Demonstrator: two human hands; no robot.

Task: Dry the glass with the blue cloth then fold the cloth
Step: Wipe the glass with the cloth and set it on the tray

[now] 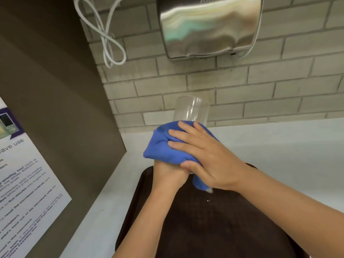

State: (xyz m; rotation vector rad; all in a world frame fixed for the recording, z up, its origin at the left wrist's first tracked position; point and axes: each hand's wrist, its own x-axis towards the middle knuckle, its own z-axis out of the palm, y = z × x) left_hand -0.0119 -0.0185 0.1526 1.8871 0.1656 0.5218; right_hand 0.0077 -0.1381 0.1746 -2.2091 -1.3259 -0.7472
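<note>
A clear glass [191, 109] is held up above the counter, tilted away from me, its upper half bare and its lower half wrapped in the blue cloth [162, 148]. My right hand [206, 155] lies over the cloth with fingers spread, pressing it around the glass. My left hand [168, 175] grips from underneath, mostly covered by the cloth and by my right hand. One end of the cloth hangs below my right palm. What exactly the left fingers clasp is hidden.
A dark brown tray [214, 220] lies on the white counter [279, 146] under my arms. A brown cabinet side [61, 108] with a printed notice [24, 183] stands at left. On the brick wall hang a steel hand dryer [208, 27] and a looped white cable [108, 40].
</note>
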